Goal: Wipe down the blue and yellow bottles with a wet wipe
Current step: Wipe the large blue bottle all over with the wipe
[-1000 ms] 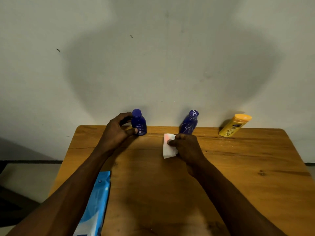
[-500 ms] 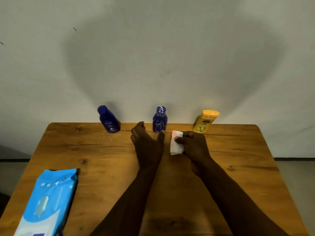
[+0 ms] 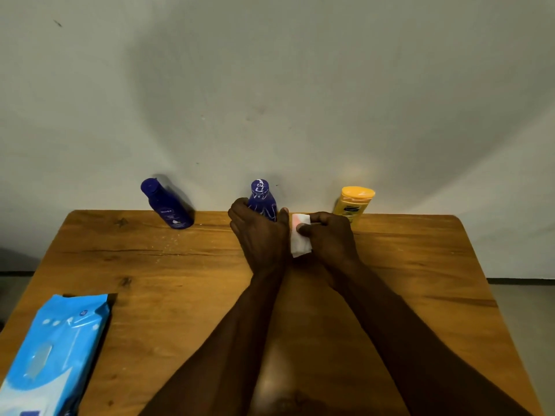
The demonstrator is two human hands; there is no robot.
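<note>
Glossy wipes pack (image 3: 54, 352) lying at wooden counter's (image 3: 180, 280) left edge. Nivea bottle (image 3: 169, 205) standing free. Left hand (image 3: 259, 235) curling round patterned blue bottle (image 3: 264, 199). Right hand (image 3: 330, 238) pinching folded white wipe (image 3: 300, 240). Yellow bottle (image 3: 354, 202) standing behind, by wall.

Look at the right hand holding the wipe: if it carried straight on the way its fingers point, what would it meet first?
The right hand, pinching the wet wipe, points left; it would probably meet the left hand first.
</note>
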